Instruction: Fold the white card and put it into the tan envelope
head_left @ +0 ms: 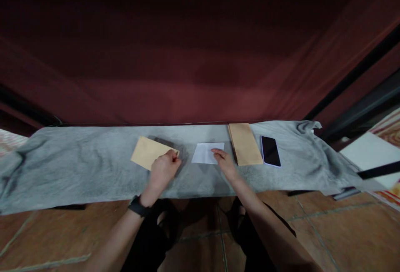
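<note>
Stands at a long, low surface, on brown floor tiles (343, 226) with pale joints, in black trousers (143, 243) and dark footwear. Wears a dark watch (139, 207) on the left wrist. Reaches both bare forearms forward over a rumpled grey cloth (78, 163).

Curls the left hand (163, 168) tightly over the right end of a tan envelope (148, 152), gripping near the corner with bent fingers. Shows the envelope aslant on the left part of the cloth, with a dark shadow along the far edge.

Brings the right hand (225, 164) to the right side of a white paper (203, 153), with fingers narrowly spaced and fingertips touching the sheet. Cannot tell from this view whether to call it a pinch or only a touch. Shows the paper near the middle of the cloth, between the envelope and a brown stack (248, 143).

Keeps the stack flat, just right of the paper. Has a dark-screened phone (271, 151) with a pale purple edge just beside the stack, lying face up. Faces a dark red fabric wall (200, 80) beyond the far edge of the cloth, with a black bar (356, 72) running diagonally at right.
</note>
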{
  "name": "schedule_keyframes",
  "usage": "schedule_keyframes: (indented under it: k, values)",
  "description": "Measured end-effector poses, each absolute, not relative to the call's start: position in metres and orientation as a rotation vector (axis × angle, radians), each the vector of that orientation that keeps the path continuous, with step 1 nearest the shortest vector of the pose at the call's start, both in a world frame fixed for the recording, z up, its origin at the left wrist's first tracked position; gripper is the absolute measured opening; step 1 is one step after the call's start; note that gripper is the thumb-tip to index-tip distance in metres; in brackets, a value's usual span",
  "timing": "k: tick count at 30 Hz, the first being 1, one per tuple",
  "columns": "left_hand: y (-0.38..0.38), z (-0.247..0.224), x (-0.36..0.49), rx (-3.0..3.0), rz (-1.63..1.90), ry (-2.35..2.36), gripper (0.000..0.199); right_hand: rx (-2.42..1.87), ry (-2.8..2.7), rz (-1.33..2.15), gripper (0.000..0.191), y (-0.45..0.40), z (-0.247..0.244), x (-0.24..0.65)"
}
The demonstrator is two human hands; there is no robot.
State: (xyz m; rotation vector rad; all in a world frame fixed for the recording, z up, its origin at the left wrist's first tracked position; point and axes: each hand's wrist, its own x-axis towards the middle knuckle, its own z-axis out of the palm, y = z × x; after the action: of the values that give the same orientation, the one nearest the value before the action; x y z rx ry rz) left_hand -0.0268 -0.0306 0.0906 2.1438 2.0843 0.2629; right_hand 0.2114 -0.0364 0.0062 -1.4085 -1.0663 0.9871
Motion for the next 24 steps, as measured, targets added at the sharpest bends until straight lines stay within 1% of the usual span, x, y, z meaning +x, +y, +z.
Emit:
schedule_keyframes:
  k: [2, 4, 6, 8, 10, 14, 17, 18, 19, 20, 22, 23, 24]
  values:
    - [-0.026, 0.088, 0.002, 2.014, 0.557, 1.836, 0.010, -1.407, -1.257, 0.927, 0.034, -0.042, 0.015, 0.206]
    - [-0.022, 0.081, 0.025, 1.844, 0.787, 1.628, 0.008, -1.397, -1.434, 0.895, 0.039, -0.050, 0.024, 0.202]
    - [-0.019, 0.075, 0.042, 1.686, 0.919, 1.467, 0.008, -1.411, -1.572, 0.866, 0.044, -0.057, 0.032, 0.200]
    - [-0.017, 0.070, 0.053, 1.570, 0.980, 1.355, 0.007, -1.439, -1.655, 0.839, 0.048, -0.062, 0.037, 0.200]
    - [-0.016, 0.068, 0.059, 1.517, 1.012, 1.298, 0.006, -1.442, -1.675, 0.851, 0.045, -0.062, 0.039, 0.200]
    - [-0.015, 0.065, 0.065, 1.563, 1.023, 1.235, 0.003, -1.350, -1.600, 0.986, 0.026, -0.055, 0.033, 0.200]
    - [-0.015, 0.064, 0.060, 1.691, 0.993, 1.207, 0.013, -1.356, -1.478, 1.045, 0.023, -0.049, 0.027, 0.199]
    - [-0.014, 0.064, 0.055, 1.775, 0.994, 1.232, 0.019, -1.351, -1.424, 1.074, 0.022, -0.048, 0.025, 0.199]
    - [-0.012, 0.065, 0.048, 1.882, 0.981, 1.262, 0.030, -1.333, -1.367, 1.114, 0.021, -0.047, 0.025, 0.199]
    - [-0.010, 0.065, 0.040, 2.007, 0.948, 1.289, 0.048, -1.304, -1.314, 1.162, 0.021, -0.046, 0.025, 0.200]
    - [-0.004, 0.065, 0.022, 2.256, 0.754, 1.262, 0.096, -1.237, -1.227, 1.267, 0.020, -0.046, 0.028, 0.202]
    - [-0.001, 0.065, 0.013, 2.340, 0.613, 1.228, 0.111, -1.211, -1.192, 1.308, 0.020, -0.046, 0.029, 0.204]
    - [0.002, 0.064, 0.004, 2.397, 0.483, 1.195, 0.122, -1.190, -1.167, 1.339, 0.019, -0.047, 0.031, 0.206]
